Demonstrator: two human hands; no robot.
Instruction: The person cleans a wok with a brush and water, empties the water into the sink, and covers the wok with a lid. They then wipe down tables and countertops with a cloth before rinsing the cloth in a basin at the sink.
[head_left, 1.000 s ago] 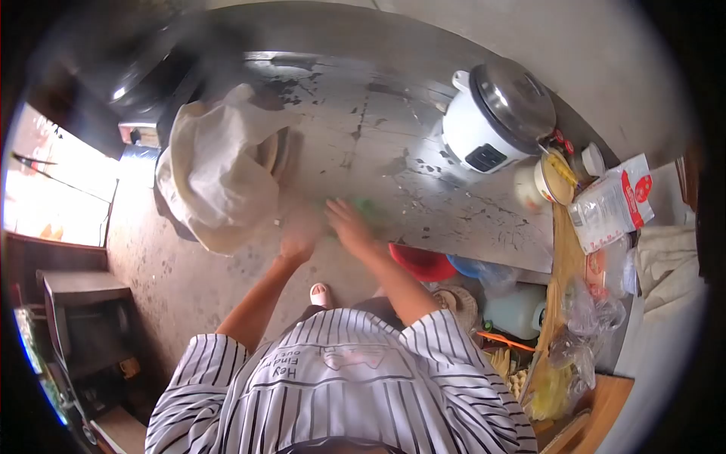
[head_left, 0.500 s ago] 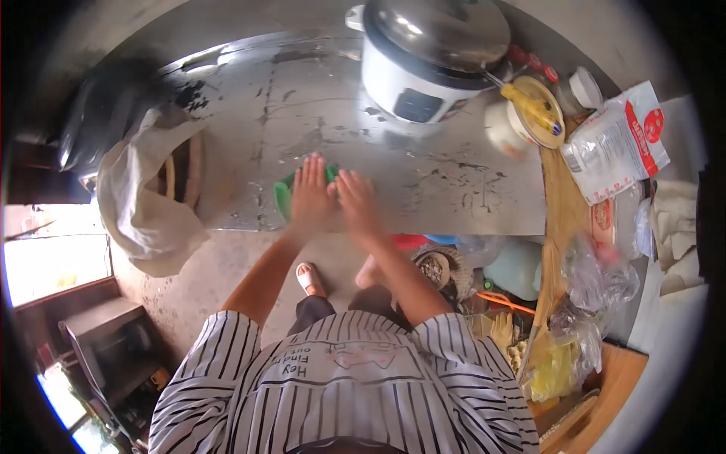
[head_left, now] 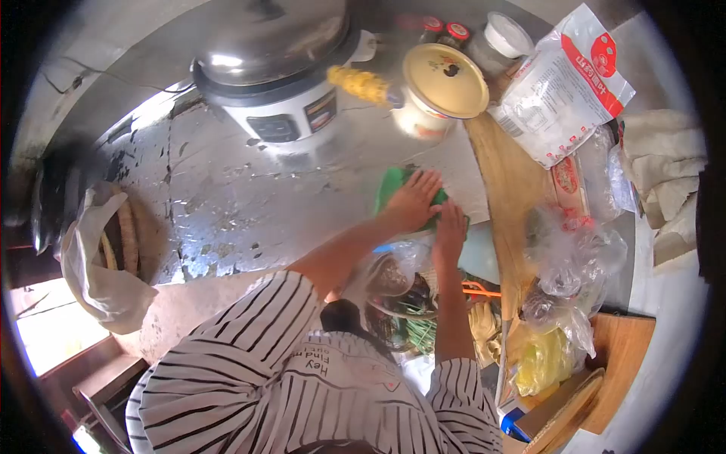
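A green cloth (head_left: pixel 389 188) lies on the worn metal countertop (head_left: pixel 302 204), close to its right end. My left hand (head_left: pixel 414 203) rests flat on the cloth, its fingers stretched out and pointing right. Beside it my right hand (head_left: pixel 451 225) also lies flat, over the cloth's right part, fingers pointing away from me. Both palms face down and hide much of the cloth. Ahead of my hands stand a white rice cooker (head_left: pixel 280 113) with a dark metal lid and a cream-lidded enamel pot (head_left: pixel 446 79).
A yellow-handled tool (head_left: pixel 359 83) sticks out between cooker and pot. Red-lidded jars (head_left: pixel 456 34), a white printed bag (head_left: pixel 560 91) and clear plastic bags (head_left: pixel 571 257) are along the right. A pale cloth (head_left: pixel 94 250) hangs over something round at left. Green vegetables (head_left: pixel 420 329) lie below the counter edge.
Both hands have slid the green cloth right along the countertop, from the middle to the right end. My view has shifted right, and my left arm now reaches across my body.
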